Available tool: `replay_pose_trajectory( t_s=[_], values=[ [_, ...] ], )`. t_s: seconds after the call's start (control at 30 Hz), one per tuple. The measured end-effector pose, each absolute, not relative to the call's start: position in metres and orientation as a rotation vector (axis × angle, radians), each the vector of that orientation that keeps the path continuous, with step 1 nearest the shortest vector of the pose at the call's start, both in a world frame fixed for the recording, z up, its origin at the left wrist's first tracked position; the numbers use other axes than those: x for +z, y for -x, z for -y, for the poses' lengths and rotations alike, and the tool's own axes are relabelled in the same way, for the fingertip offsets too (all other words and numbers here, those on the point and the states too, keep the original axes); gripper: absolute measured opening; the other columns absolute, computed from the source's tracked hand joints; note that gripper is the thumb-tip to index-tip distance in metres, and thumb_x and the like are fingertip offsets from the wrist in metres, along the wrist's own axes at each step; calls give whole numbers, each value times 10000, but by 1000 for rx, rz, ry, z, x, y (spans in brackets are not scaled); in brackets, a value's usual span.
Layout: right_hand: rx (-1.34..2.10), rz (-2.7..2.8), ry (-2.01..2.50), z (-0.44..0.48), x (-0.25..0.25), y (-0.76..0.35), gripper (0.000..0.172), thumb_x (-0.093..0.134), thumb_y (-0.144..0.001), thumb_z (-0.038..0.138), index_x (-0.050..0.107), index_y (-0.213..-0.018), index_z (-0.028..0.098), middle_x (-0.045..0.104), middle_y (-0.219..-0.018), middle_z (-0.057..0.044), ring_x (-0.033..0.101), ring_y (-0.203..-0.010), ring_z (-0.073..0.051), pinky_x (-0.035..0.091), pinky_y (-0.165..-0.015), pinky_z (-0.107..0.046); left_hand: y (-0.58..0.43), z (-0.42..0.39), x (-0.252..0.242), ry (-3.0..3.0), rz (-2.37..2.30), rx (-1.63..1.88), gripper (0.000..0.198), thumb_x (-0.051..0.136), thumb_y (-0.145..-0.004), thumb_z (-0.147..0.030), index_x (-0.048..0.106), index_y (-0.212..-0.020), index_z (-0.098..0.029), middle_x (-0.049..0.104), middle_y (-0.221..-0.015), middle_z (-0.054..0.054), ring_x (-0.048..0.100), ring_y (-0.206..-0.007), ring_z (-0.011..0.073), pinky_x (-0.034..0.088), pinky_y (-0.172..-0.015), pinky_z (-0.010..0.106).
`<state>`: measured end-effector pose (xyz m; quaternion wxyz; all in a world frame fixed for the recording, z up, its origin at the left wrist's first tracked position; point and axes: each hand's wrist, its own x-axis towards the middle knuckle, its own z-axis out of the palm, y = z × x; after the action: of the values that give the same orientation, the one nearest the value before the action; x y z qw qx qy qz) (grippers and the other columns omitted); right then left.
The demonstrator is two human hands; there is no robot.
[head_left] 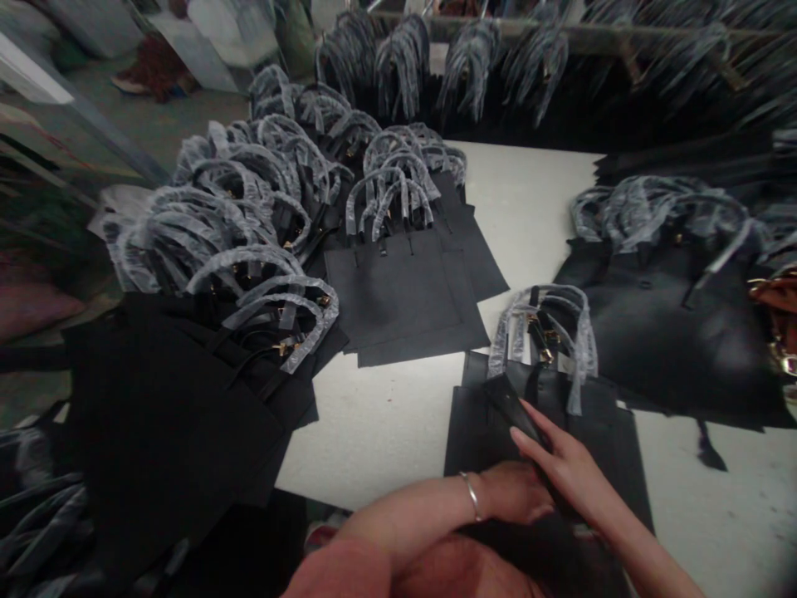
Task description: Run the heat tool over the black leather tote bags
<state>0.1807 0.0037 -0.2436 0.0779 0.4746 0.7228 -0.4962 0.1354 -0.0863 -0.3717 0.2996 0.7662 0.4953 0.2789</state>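
Note:
A black handbag (541,394) with plastic-wrapped handles and gold-coloured hardware lies flat in front of me on other black bags. Over its front, my right hand (557,457) has its thumb and fingers closed round a long flat black piece (514,407), perhaps a strap or folded panel, tilted up to the left. My left hand (514,492), a silver bracelet on its wrist, is just below and touches or nearly touches the lower part of that piece. Its fingers are curled and partly hidden, so what it grips is unclear.
Black bags with wrapped handles lie in a heap (155,399) on the left, a stack (398,291) in the middle and a pile (678,324) on the right of the white table (349,423). More bags hang from a rail (535,29) behind. A brown item (778,307) sits at the right edge.

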Motion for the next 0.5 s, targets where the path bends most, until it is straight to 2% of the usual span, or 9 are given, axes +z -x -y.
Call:
replay_pose_trajectory(
  t_s=[0.1, 0.2, 0.33, 0.5],
  values=[
    [-1495, -2052, -1423, 2, -249, -202, 763, 520, -831, 582, 399, -1456, 160, 677, -655, -3, 633, -538, -196, 488, -538, -283, -68, 121, -370, -1882, -1638, 824, 211, 447, -944, -182, 634, -1040, -163, 660, -1044, 91, 597, -991, 211, 499, -868, 338],
    [-1537, -1979, -1374, 14, -256, -210, 731, 519, -852, 563, 382, -1464, 187, 650, -608, 23, 609, -483, -171, 469, -498, -262, 0, 130, -363, -1717, -1930, 832, 183, 456, -960, -215, 631, -998, -175, 639, -956, 73, 568, -927, 196, 479, -826, 324],
    [-1600, -1949, -1275, 27, -263, -206, 706, 531, -859, 517, 393, -1455, 165, 617, -581, 35, 582, -449, -149, 438, -462, -242, 50, 103, -357, -1906, -1729, 618, 193, 529, -935, -279, 617, -1092, -208, 603, -1032, 65, 547, -969, 195, 444, -816, 290],
    [-1664, -1937, -1200, 30, -266, -190, 672, 539, -864, 468, 403, -1446, 160, 641, -688, 12, 568, -442, -122, 441, -452, -230, 70, 65, -357, -2060, -1392, 430, 143, 608, -889, -335, 647, -1003, -258, 596, -987, 12, 573, -888, 161, 409, -703, 231]
  ],
)
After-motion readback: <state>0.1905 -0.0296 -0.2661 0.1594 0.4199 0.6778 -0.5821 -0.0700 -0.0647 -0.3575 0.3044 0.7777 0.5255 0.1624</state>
